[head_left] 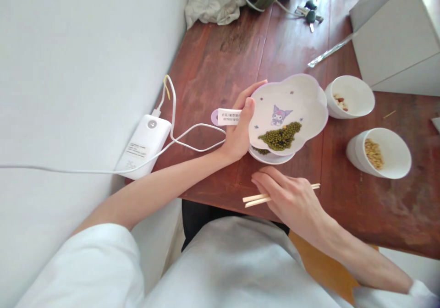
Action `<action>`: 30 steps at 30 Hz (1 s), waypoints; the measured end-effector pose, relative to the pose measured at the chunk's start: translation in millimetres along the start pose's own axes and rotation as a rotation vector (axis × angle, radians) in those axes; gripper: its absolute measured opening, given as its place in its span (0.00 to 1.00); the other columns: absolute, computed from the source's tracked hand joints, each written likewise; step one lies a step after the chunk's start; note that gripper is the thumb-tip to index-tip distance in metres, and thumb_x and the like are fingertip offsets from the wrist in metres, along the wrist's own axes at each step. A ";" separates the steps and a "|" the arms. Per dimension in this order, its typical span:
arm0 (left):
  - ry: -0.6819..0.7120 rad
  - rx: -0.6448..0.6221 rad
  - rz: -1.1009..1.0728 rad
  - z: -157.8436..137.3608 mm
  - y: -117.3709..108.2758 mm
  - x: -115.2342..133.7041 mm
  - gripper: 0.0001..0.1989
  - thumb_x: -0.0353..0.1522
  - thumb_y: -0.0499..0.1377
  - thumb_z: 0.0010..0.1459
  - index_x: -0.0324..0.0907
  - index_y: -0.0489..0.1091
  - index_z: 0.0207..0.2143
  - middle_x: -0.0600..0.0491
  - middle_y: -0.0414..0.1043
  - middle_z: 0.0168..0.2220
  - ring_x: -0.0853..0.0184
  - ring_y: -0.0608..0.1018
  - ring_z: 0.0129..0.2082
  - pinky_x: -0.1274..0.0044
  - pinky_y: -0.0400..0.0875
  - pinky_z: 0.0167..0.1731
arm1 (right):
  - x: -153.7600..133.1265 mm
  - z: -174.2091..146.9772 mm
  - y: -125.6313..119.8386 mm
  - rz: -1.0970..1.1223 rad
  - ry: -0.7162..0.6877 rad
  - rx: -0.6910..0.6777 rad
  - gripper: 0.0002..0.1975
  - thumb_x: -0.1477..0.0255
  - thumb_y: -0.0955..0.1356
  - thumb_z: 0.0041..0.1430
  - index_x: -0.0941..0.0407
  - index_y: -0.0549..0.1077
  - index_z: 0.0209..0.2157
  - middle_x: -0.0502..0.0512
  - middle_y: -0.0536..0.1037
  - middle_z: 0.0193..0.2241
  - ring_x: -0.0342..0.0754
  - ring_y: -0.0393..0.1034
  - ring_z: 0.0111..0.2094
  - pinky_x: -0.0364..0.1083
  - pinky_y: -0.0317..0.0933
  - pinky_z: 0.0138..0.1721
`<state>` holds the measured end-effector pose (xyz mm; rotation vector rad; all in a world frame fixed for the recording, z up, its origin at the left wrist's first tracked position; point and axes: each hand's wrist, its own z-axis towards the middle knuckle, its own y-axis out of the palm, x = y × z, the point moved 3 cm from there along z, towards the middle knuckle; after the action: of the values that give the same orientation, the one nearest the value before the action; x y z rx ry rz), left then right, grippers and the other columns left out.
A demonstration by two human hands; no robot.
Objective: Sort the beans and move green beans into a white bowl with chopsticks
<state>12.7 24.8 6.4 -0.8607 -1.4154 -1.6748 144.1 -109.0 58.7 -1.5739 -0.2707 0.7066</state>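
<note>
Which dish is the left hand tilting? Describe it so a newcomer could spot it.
On the red-brown wooden table, look just left of the two round white cups. The left hand grips a flower-shaped white plate, tilted. Unlike the cups, it is flat, carries a purple cartoon print and holds green beans.

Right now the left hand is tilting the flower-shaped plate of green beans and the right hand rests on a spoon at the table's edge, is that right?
Not quite. The right hand rests on a pair of chopsticks, not a spoon, as the head view shows. The rest holds: the left hand tilts the flower-shaped plate of green beans.
</note>
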 end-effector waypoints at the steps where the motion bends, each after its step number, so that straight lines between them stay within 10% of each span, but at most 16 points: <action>1: 0.004 0.005 -0.002 0.1 -0.6 0.3 0.20 0.52 0.56 0.76 0.52 0.78 0.56 0.53 0.83 0.58 0.58 0.81 0.61 0.65 0.75 0.66 | -3.9 1.9 3.0 0.001 0.007 -0.008 0.07 0.80 0.67 0.74 0.56 0.76 0.47 0.50 0.83 0.41 0.44 0.76 0.30 0.48 0.55 0.25; 14: -0.006 -0.004 0.029 -3.0 -2.5 -2.9 0.21 0.53 0.53 0.77 0.55 0.76 0.59 0.52 0.80 0.62 0.55 0.77 0.69 0.63 0.70 0.69 | -44.6 6.7 18.0 -0.031 -0.042 -0.039 0.09 0.84 0.67 0.68 0.60 0.78 0.45 0.62 0.84 0.50 0.54 0.76 0.44 0.49 0.69 0.33; 30: 0.084 -0.001 0.023 2.0 -2.5 -10.4 0.18 0.55 0.55 0.74 0.64 0.80 0.54 0.60 0.81 0.61 0.56 0.77 0.66 0.63 0.66 0.74 | -25.7 23.2 20.4 -0.133 -0.231 -0.217 0.10 0.82 0.62 0.74 0.57 0.73 0.43 0.60 0.77 0.41 0.53 0.68 0.40 0.49 0.48 0.27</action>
<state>15.5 28.3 -3.6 -0.7956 -1.3433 -1.6747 105.9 -107.5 46.6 -1.6617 -0.6350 0.7751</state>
